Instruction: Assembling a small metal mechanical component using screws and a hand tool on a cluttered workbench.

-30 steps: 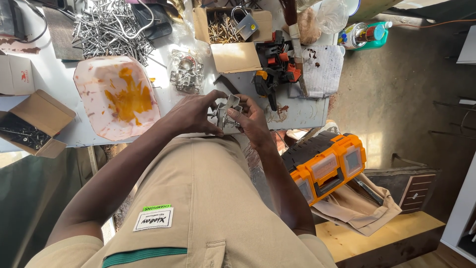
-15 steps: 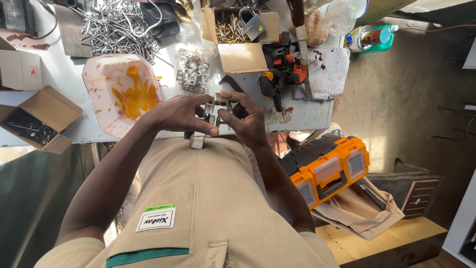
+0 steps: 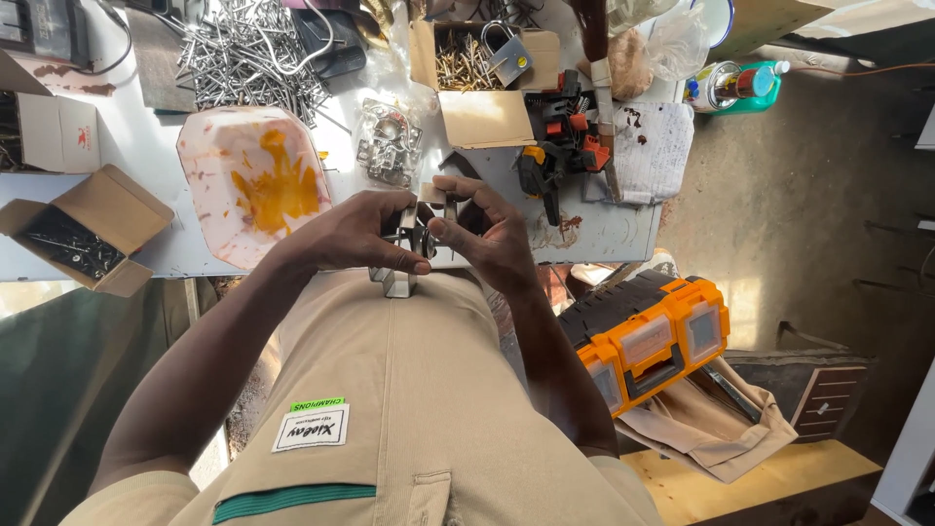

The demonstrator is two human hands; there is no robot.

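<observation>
Just left of frame centre, at the near edge of the surface (image 3: 185, 248), my left hand (image 3: 355, 234) and right hand (image 3: 487, 234) pinch a small metal hinge (image 3: 409, 244); it looks stiff, light, slick, best gripped by its flat leaves.

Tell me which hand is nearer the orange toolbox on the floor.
Right. The right hand is above and left of the orange toolbox in the picture; the left hand lies farther off, beyond the small metal part both hands hold.
</observation>
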